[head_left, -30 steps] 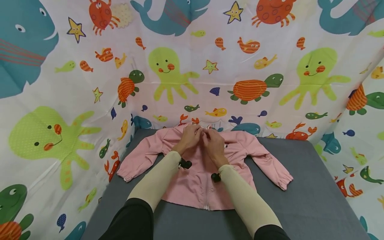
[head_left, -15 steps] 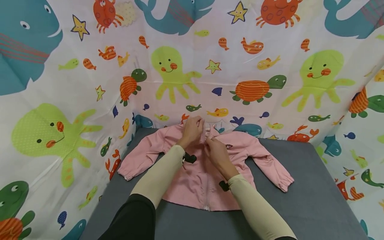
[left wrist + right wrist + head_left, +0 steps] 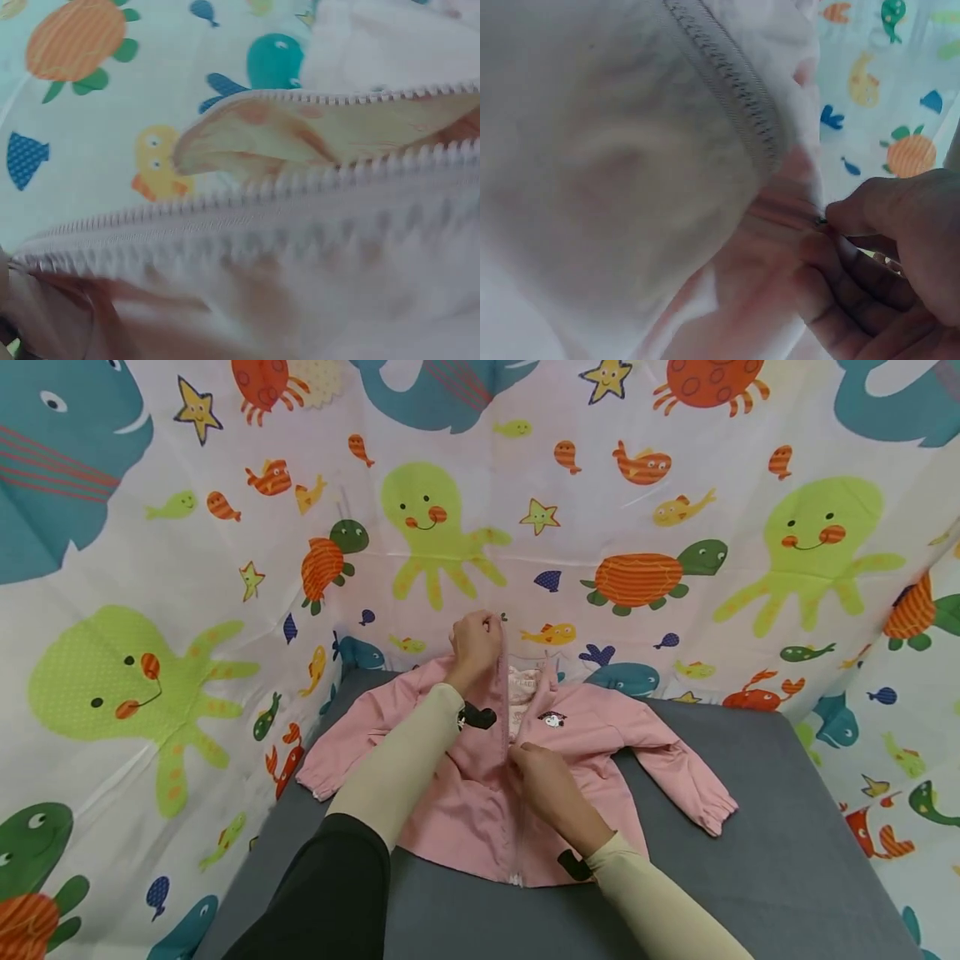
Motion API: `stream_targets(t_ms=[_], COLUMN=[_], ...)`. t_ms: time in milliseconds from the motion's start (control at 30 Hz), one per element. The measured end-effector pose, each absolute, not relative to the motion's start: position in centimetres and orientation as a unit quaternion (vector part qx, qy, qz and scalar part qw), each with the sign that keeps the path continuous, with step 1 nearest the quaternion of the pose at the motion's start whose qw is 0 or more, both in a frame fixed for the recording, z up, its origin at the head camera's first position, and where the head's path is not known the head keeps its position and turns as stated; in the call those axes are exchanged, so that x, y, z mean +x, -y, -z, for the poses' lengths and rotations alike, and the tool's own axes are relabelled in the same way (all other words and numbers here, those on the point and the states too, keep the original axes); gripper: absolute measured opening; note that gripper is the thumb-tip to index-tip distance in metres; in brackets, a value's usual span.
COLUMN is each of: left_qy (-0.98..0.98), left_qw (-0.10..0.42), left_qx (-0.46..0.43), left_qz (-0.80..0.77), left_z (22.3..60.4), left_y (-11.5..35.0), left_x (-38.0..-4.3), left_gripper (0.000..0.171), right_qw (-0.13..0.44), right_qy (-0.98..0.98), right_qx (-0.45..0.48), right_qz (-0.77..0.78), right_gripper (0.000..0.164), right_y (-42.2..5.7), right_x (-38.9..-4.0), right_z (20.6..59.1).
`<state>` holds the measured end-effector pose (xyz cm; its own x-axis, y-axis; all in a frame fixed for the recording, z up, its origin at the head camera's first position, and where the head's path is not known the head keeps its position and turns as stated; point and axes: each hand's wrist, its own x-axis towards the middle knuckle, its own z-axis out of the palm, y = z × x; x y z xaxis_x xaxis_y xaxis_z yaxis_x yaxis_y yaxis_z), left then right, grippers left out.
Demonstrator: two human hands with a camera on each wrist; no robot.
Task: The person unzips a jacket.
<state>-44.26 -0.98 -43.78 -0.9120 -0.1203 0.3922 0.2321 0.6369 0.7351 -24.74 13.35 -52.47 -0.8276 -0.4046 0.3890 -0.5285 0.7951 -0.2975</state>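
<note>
A pink jacket lies spread out on the gray tabletop, with its neck at the far side and a sleeve out to each side. The zip runs down the middle. It is open at the top and joined lower down.

The left hand is up high by the neck. Its fingers are curled tight round the top of one front edge, and that edge is pulled up off the tabletop. In the left wrist view the zip's teeth run along the edge in a long row.

The right hand is lower, near where the two sides meet. Its thumb and finger pinch the zip, and a tiny dark bit peeks out at the tips.

Inside the neck there is a pale lining. It has pink marks that look like letters, but they are too small to read. On the chest, to the right, is a little black and white picture, too small to make out.

Behind is a white cloth with whales, crabs, turtles, stars and green octopuses on it. Black straps sit by the person's wrists, next to cream sleeves.
</note>
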Motion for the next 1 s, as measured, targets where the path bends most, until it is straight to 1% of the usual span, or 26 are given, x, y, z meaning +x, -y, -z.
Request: stream_targets(t_ms=[67,200,333,600,733,900,1000], left_qy=[0.874,0.862,0.851,0.824,0.812,0.793,0.784], left_qw=[0.213,0.237,0.250,0.240,0.238,0.253,0.257], left_qx=[-0.003,0.034,0.059,0.135,0.146,0.131,0.124], left_qz=[0.437,0.446,0.458,0.496,0.513,0.539,0.552], left_z=[43.2,41.9,40.7,39.4,39.1,38.7,38.8], left_y=[1.1,1.3,1.5,1.6,1.9,2.3,2.5], left_x=[-44.6,-45.1,-45.5,-46.1,-46.3,-46.4,-46.4], left_gripper=[0.031,0.032,0.033,0.029,0.028,0.028,0.027], right_qw=[0.145,0.119,0.073,-0.033,-0.075,-0.091,-0.077], right_qy=[0.934,0.929,0.917,0.895,0.881,0.870,0.873], right_qx=[0.260,0.297,0.341,0.399,0.427,0.452,0.453], right_qz=[-0.197,-0.185,-0.194,-0.195,-0.191,-0.175,-0.162], right_gripper=[0.017,0.024,0.030,0.030,0.034,0.034,0.038], right_y=[-13.2,-13.0,-12.9,-12.5,-12.1,-11.5,-11.3], right_x=[-24.1,-22.9,-21.9,-20.6,-19.8,-19.2,-19.2], right_z=[52.5,52.5,52.3,52.3,52.6,53.0,53.0])
